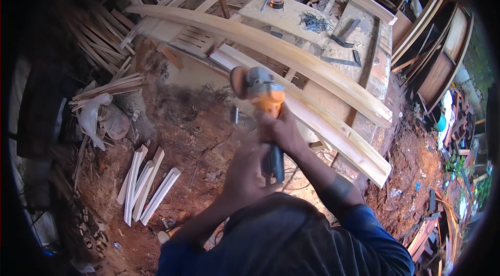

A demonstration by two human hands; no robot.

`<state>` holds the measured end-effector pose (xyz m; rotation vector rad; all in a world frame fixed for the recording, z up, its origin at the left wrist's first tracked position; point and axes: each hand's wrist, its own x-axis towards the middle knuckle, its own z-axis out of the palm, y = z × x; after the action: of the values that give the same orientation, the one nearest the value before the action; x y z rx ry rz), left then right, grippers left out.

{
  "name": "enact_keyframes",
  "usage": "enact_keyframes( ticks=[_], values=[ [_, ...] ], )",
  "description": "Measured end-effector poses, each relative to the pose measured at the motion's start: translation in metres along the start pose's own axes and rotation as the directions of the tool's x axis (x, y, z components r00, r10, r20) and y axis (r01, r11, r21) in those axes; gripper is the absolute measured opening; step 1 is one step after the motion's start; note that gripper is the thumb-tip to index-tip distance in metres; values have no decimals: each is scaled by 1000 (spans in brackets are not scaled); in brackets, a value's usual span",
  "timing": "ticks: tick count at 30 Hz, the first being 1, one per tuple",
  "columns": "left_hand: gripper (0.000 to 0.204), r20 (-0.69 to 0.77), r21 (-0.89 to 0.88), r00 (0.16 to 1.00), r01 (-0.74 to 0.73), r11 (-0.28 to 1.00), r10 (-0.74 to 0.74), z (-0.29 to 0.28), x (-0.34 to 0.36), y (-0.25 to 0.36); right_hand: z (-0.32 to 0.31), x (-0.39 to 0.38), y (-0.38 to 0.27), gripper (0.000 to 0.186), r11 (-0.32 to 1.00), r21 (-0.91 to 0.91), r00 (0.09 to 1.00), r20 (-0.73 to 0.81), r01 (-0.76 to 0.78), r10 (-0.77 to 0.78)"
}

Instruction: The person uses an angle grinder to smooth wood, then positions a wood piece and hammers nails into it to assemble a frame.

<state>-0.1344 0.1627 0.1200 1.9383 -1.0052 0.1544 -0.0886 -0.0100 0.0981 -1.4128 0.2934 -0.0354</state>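
My right hand [282, 126] is wrapped round the body of an orange and grey angle grinder [269, 97]. The grinder's round disc [239, 82] points up and to the left, over the near edge of a long pale board [333, 125]. Its black rear end [276, 164] hangs toward my body. My left hand [249, 169] is beside that rear end, smeared by motion, so its fingers and any contact with the tool are unclear. A second long, slightly bowed board [291, 59] lies just beyond the first, across the workbench.
On the workbench [250, 13] rest a tape measure [277, 3], a pile of nails [314, 21] and a hammer [344, 36]. Short wood strips [140, 185] lie on the dirt floor at left. Long strips [96, 36] are stacked at far left; wood scraps [461, 130] heap at right.
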Motion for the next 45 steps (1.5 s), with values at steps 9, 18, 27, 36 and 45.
enact_keyframes(
  ticks=[9,18,27,36,45],
  values=[
    [47,257,-904,529,428,-8,-809,-42,-58,-233,113,105,51,64,907,-418,939,328,48,101],
    [21,236,-491,32,866,-91,-971,17,-118,-501,-28,1,111,38,729,-504,800,116,-463,588],
    [48,227,-41,828,534,844,-513,245,32,-604,-47,-79,128,25,505,-384,634,-467,-773,617],
    [44,243,254,676,647,719,-695,373,119,-658,-27,-135,111,29,325,-270,423,-591,-906,687],
    [39,173,209,693,669,713,-700,359,106,-646,-34,-253,169,25,420,-341,541,-509,-841,669]
  ],
)
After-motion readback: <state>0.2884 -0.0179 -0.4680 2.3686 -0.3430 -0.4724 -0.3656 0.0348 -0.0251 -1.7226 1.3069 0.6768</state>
